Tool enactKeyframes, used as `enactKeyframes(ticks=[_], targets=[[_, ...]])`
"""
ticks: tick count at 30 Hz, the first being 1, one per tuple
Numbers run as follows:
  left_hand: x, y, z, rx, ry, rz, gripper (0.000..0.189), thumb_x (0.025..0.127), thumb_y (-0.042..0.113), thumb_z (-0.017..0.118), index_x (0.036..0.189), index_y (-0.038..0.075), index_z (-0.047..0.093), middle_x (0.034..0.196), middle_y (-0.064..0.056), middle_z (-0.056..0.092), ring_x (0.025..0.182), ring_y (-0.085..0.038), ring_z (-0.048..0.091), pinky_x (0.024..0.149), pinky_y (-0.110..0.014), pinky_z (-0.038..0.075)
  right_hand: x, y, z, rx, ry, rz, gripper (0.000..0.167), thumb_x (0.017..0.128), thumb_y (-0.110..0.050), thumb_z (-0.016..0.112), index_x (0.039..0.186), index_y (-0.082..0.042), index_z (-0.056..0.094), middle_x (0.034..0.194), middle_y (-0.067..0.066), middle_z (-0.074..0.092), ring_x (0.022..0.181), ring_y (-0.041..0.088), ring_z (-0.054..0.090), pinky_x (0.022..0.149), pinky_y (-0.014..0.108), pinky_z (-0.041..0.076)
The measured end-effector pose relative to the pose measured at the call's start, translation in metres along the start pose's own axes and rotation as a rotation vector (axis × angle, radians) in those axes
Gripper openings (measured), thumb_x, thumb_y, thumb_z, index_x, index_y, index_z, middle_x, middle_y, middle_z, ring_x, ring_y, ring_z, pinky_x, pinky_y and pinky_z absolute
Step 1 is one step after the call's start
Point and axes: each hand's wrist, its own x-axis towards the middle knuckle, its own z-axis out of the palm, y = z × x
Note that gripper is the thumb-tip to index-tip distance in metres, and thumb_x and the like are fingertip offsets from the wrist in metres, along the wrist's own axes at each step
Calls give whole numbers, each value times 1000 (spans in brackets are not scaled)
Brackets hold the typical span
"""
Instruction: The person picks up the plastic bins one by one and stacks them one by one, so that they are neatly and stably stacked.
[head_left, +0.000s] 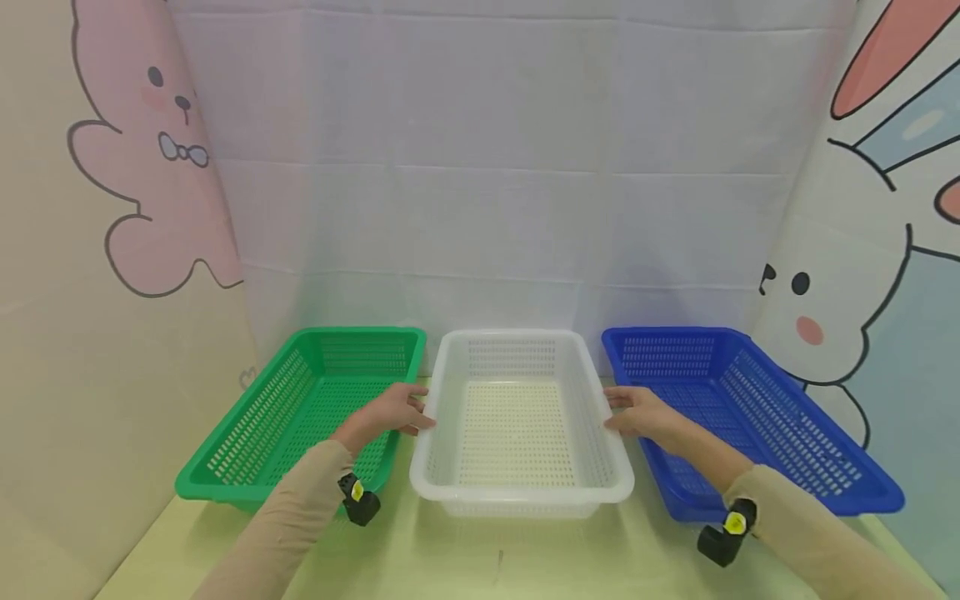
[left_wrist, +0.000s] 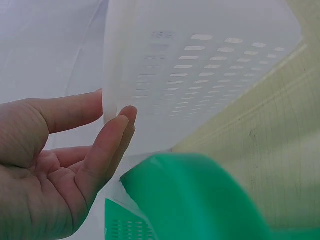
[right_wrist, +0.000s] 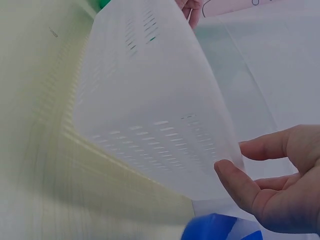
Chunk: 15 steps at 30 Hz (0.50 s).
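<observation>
A white plastic basket (head_left: 521,494) with slotted walls and floor stands in the middle of the table, nothing inside it. On its left rim, my left hand (head_left: 393,408) pinches the edge; the left wrist view has the thumb on one side of the rim and fingertips beneath. My right hand (head_left: 641,412) holds the opposite rim the same way, thumb and fingers (right_wrist: 237,182) on either side of the lip. Beside the left hand sits a green basket (head_left: 225,492), and beside the right hand a blue basket (head_left: 862,504).
All the baskets stand on a pale yellow-green table (head_left: 450,567). Behind them hangs a white creased cloth (head_left: 480,167). Side panels carry a pink cartoon animal (head_left: 165,217) at left and a white cartoon rabbit (head_left: 840,275) at right.
</observation>
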Motion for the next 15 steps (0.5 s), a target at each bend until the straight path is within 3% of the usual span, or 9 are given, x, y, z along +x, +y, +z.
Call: enactKeyframes(ticks=[7,15], targets=[[-7,2,-9,-82,-56,67,65,80,-1,64,136,-8,31,106,-22,61,92,-30,63,76,-40,53,-5,-10,0,10,19,5,62,81,0,60,134,12,30,130,30,40,106,33,54,88,46,46],[-14,8,-21,-69,-12,68,66,81,3,65,137,-5,31,116,-24,56,94,-29,62,76,-39,53,-8,-26,2,33,41,-9,63,83,0,59,136,10,28,133,29,38,110,35,51,89,44,46]])
